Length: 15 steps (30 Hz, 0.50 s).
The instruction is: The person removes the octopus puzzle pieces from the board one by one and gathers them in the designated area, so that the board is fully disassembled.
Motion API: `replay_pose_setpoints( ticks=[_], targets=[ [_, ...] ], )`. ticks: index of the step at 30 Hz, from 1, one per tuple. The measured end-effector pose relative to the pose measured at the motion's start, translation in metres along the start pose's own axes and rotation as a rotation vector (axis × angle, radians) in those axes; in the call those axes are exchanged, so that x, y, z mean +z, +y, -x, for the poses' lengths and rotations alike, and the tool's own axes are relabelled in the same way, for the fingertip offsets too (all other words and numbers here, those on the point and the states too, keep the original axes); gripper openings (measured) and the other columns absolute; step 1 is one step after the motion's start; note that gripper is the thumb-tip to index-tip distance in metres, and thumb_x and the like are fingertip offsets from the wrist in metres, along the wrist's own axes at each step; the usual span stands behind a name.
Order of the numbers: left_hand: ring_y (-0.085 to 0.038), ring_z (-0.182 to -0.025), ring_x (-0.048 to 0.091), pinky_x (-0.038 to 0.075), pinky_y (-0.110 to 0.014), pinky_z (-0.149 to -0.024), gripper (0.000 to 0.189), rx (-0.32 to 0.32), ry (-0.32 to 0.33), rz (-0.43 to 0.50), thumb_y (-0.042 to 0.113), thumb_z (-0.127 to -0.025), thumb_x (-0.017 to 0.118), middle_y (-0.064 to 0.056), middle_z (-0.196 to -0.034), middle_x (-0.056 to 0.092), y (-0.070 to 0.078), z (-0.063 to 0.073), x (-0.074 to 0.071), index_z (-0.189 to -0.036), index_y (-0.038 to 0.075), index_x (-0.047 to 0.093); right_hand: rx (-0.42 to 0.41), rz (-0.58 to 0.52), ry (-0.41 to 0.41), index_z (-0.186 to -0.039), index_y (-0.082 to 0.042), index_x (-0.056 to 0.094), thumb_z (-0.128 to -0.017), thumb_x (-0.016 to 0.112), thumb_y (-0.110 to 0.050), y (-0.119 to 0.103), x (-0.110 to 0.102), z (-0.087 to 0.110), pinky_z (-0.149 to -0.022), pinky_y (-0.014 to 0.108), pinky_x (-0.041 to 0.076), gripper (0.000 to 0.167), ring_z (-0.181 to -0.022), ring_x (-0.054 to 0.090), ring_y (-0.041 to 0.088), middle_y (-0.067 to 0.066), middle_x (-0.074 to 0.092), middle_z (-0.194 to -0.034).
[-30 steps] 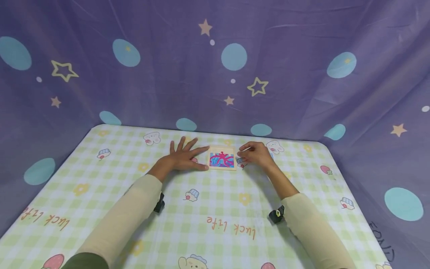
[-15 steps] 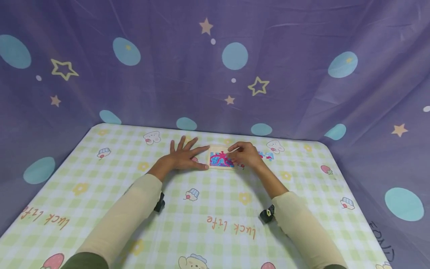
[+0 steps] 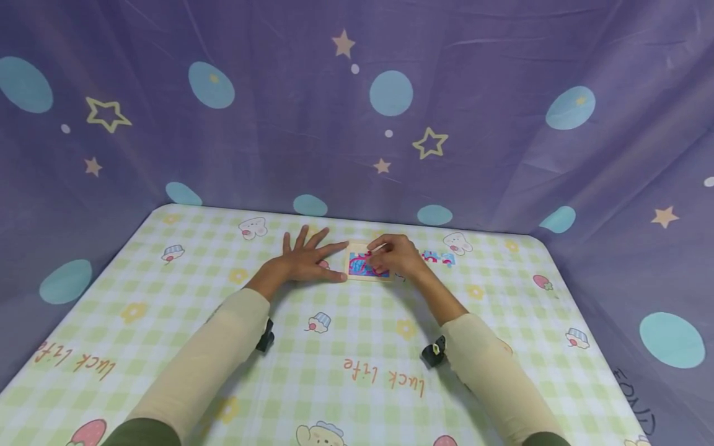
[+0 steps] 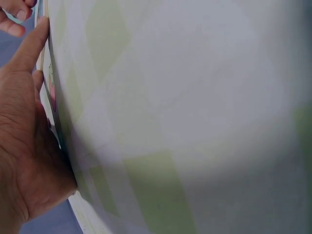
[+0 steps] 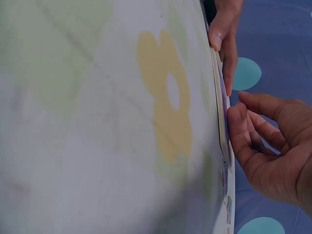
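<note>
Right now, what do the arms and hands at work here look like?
They are a person's: the left hand and right hand are ungloved. Cream sleeves cover both forearms, with dark green cloth higher up. A small black wrist camera sits at each cuff; the right one bears a yellowish mark. No cables show.

- Site read as a curtained-off table booth; whether it is housed in a home, studio or lab cannot be told.
- Purple cloth backdrop (image 3: pixel 290 136) hung behind and along both sides, folds seen, printed with turquoise discs (image 3: pixel 391 93) and stars (image 3: pixel 343 44).
- Table surface (image 3: pixel 357 337) enclosed by it, patterned in green-and-white check, cupcakes (image 3: pixel 319 323) and flowers (image 3: pixel 406 329); a nursery look is given.
- Recording suggested by black devices (image 3: pixel 432 353) worn near both cuffs.
</note>
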State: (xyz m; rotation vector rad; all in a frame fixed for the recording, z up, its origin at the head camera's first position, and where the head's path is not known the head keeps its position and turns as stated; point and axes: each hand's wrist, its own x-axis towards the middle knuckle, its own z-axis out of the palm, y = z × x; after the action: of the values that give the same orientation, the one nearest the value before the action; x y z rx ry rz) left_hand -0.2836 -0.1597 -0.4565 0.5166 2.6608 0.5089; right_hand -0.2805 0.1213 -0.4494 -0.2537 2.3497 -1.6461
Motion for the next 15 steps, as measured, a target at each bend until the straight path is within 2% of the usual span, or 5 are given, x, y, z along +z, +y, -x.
replay_pose_setpoints(
  ticks=[7, 13, 15],
  targets=[
    [-0.048, -0.173, -0.031, -0.028, -0.08, -0.128, 0.101, -0.004, -0.009, 0.001, 0.092, -0.092, 0.063, -0.002, -0.193, -0.012, 0.0041, 0.0014, -0.0017, -0.177, 0.055, 0.024, 0.01, -0.001, -0.033, -0.125, 0.006, 0.077, -0.09, 0.09, 0.0, 0.003, -0.0009, -0.0028, -0.072, 0.029, 0.068, 0.038, -0.069, 0.075, 0.013, 0.008, 0.082, -0.091],
    [-0.046, -0.172, -0.032, -0.028, -0.081, -0.127, 0.103, -0.023, -0.012, -0.006, 0.099, -0.088, 0.059, 0.002, -0.193, -0.013, -0.0004, -0.0025, 0.0009, -0.176, 0.059, 0.022, 0.019, 0.1, -0.078, -0.129, -0.001, 0.079, -0.088, 0.095, -0.006, 0.0002, -0.0014, -0.0033, -0.077, 0.028, 0.064, 0.044, -0.076, 0.074, 0.013, 0.004, 0.081, -0.091],
    [-0.047, -0.172, -0.032, -0.028, -0.082, -0.127, 0.103, -0.018, -0.012, 0.006, 0.098, -0.09, 0.058, 0.0, -0.193, -0.013, 0.0006, -0.0001, -0.0002, -0.177, 0.057, 0.022, 0.027, 0.136, -0.079, -0.129, -0.005, 0.08, -0.087, 0.096, -0.007, -0.0012, -0.0006, -0.0043, -0.076, 0.027, 0.062, 0.045, -0.077, 0.072, 0.013, 0.001, 0.078, -0.09]
  ],
)
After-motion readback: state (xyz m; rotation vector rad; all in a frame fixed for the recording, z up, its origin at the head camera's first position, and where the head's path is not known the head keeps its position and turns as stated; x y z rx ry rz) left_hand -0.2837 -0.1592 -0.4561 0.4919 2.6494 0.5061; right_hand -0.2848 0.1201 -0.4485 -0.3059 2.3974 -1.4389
